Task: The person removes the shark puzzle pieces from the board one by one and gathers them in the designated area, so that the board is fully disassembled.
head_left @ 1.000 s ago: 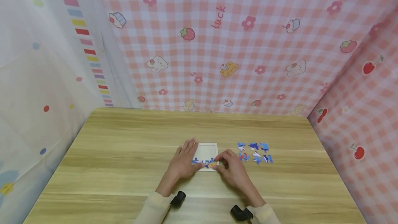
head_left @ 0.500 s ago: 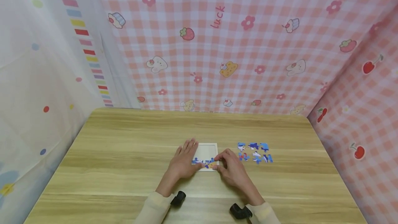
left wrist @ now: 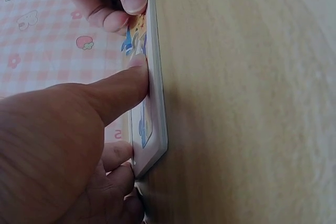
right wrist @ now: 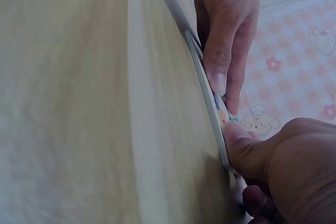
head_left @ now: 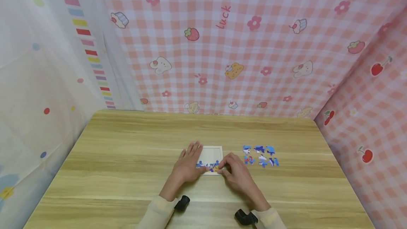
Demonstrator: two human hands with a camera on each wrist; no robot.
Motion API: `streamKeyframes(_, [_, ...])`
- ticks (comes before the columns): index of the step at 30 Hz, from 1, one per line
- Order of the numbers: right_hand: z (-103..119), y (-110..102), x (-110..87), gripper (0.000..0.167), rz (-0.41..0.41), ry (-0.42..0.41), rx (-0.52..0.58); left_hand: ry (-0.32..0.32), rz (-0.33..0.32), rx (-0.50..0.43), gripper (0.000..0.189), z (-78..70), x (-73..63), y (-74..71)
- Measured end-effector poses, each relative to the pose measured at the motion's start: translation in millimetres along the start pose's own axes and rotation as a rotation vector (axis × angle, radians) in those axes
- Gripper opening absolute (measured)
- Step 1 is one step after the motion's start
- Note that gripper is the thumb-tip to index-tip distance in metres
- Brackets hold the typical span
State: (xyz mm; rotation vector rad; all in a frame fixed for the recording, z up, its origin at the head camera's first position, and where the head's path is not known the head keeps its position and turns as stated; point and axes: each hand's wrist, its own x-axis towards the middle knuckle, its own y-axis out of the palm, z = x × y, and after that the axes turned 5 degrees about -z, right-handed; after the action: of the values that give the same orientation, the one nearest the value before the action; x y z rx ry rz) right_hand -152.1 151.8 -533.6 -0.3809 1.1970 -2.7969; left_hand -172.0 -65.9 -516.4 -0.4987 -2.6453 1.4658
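A shallow white puzzle tray (head_left: 211, 153) lies on the table between both hands. Joined blue and white jigsaw pieces (head_left: 203, 165) fill its near strip, and its pale floor shows behind them. My left hand (head_left: 187, 165) rests along the tray's left side with fingers extended, its thumb pressing on the near row. At the near right corner my right hand (head_left: 236, 172) pinches an orange-patterned jigsaw piece (head_left: 215, 168) between thumb and index finger. The left wrist view shows this orange piece (left wrist: 138, 23) at the right fingertips, right by the tray rim; those fingers partly hide it.
Several loose blue jigsaw pieces (head_left: 259, 149) lie in two rows right of the tray. The wood-grain table (head_left: 127, 172) ends at a pink checked cloth (head_left: 222, 80) behind. Black wrist cameras (head_left: 182, 203) sit at both cuffs.
My right thumb and index finger have shifted slightly at the tray's near right corner, and the orange piece sits a touch further left. My left hand has stayed in place.
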Motion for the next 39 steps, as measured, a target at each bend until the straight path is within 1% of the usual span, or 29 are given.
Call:
streamKeyframes(2, [1,0,-0.9,0.015,-0.001,0.002,-0.009,0.001,-0.002,-0.001,0.086,0.6,-0.2,0.9])
streamKeyframes(7, [1,-2,-1.7,0.022,-0.006,0.019,-0.045,0.013,-0.003,-0.005,0.085,0.6,-0.2,1.1])
streamKeyframes(12, [0,-4,-0.9,0.019,-0.008,0.018,-0.052,0.020,-0.003,-0.010,0.085,0.2,0.5,1.5])
streamKeyframes(15, [0,-5,-1.9,0.016,-0.021,0.021,-0.022,0.018,0.000,-0.014,0.085,-0.2,0.4,2.1])
streamKeyframes(20, [-1,-10,-5.4,0.012,-0.020,0.043,0.084,0.017,0.001,-0.017,0.085,0.7,0.1,3.0])
streamKeyframes(23, [-3,-15,-8.2,0.010,-0.005,0.066,0.152,0.033,-0.010,-0.031,0.086,2.6,-0.2,3.3])
streamKeyframes(25, [-5,-19,-10.1,0.009,-0.012,0.078,0.175,0.040,-0.009,-0.039,0.086,4.0,-0.4,3.8])
streamKeyframes(28, [-10,-25,-12.8,0.008,-0.032,0.102,0.174,0.050,-0.016,-0.053,0.086,5.5,-0.5,3.6])
streamKeyframes(35, [-27,-44,-19.8,0.008,-0.090,0.132,0.155,0.038,-0.012,-0.053,0.085,6.5,-0.9,1.9])
streamKeyframes(39, [-38,-56,-23.6,0.010,-0.108,0.163,0.139,0.032,-0.010,-0.053,0.085,6.7,-1.9,2.0])
